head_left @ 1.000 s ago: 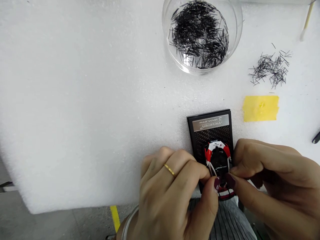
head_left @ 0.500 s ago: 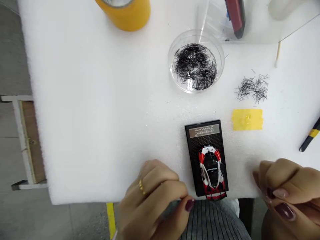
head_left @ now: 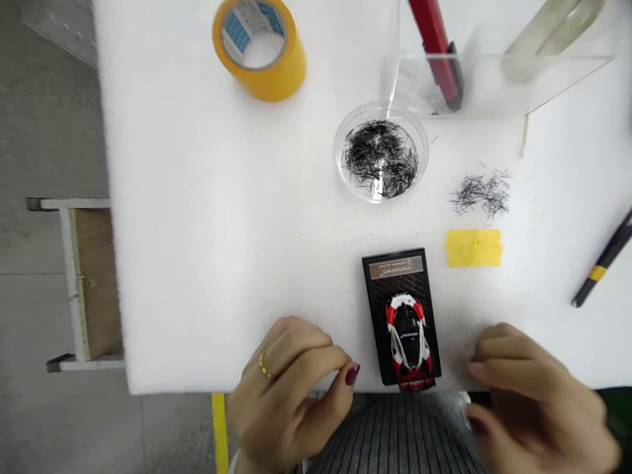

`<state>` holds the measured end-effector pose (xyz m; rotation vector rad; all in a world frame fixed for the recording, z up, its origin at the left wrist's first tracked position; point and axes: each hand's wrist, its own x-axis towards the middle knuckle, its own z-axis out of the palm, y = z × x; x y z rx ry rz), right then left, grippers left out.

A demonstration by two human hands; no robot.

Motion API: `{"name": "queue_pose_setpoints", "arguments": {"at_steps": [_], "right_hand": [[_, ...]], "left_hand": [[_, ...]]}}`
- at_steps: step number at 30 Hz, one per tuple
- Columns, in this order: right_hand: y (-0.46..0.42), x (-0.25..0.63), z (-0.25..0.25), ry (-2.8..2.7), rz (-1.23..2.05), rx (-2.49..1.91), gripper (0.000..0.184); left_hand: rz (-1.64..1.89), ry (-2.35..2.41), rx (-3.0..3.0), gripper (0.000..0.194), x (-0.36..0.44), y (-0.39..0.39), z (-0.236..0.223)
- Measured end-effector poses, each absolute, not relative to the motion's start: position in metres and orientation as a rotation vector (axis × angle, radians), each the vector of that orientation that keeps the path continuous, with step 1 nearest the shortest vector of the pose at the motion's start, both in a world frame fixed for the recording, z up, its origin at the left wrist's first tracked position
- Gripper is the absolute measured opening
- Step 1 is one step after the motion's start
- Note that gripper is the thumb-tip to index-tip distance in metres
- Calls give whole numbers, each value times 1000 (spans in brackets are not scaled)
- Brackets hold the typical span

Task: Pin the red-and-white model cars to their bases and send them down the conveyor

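A small red-and-white McLaren model car [head_left: 407,342] stands on a black carbon-patterned display base [head_left: 394,280] with a silver label, near the front edge of the white foam sheet [head_left: 197,230]. My left hand [head_left: 289,395], wearing a gold ring, rests left of the base with its fingers curled and touches neither base nor car. My right hand [head_left: 533,401] is blurred, to the right of the base and apart from it. Nothing shows in either hand, though something very thin could be hidden in the blur.
A glass dish [head_left: 380,158] holds many black slivers, and a loose pile [head_left: 481,195] lies to its right above a yellow tape patch [head_left: 474,248]. Further back are a yellow tape roll [head_left: 259,49], a clear acrylic box [head_left: 494,85] and a red cutter [head_left: 439,56].
Both hands have drawn away from the car, to either side of the base, and the car no longer has fingers on it. The view has tilted, bringing more of the foam sheet and tape roll in.
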<state>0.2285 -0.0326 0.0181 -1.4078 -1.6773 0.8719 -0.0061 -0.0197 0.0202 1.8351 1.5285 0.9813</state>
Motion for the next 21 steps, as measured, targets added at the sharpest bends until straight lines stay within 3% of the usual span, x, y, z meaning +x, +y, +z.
{"name": "queue_pose_setpoints", "arguments": {"at_steps": [3, 5, 7, 13, 21], "right_hand": [[-27, 205, 15, -1935, 515, -1462, 52], [-28, 196, 12, -1992, 357, -1539, 49], [-29, 194, 10, -1963, 300, -1559, 34], [-21, 203, 14, -1698, 462, -1559, 15], [-5, 215, 11, -1500, 765, -1687, 27]], "left_hand": [[1088, 1498, 1830, 24, -7, -20, 17], [1120, 1452, 1880, 21, -7, -19, 16], [1131, 1445, 1940, 18, -7, -18, 15], [1145, 1520, 2045, 19, -5, -23, 6], [1127, 1584, 2103, 20, -1, -27, -2]]}}
